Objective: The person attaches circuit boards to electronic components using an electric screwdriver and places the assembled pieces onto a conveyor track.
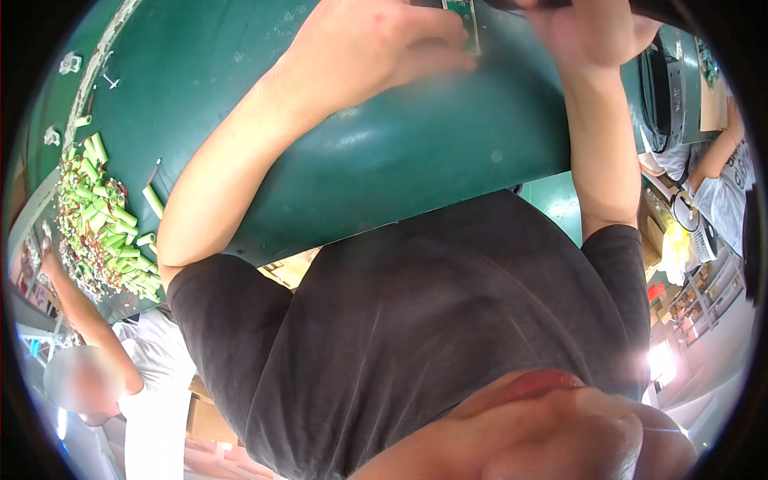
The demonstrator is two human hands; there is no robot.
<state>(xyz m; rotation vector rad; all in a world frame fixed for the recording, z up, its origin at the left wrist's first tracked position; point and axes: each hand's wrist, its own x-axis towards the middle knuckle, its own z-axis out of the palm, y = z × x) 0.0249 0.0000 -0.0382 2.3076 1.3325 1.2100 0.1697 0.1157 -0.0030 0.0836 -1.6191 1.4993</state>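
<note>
green circuit board [459, 11] could slip or twist, i judge, if the left hand [384, 44] bears on only one edge: its fingers bend against the board, though from my remote seat i can't tell whether they clamp it. the right hand [592, 36], right of the board, has its fingertips beyond my view, their grip unclear, so a knock could come unseen. over the dark green table [416, 152], at the left fingertips, the board looks slim, pale along its right edge. light-green cylinders [104, 216] lie heaped well left of it.
</note>
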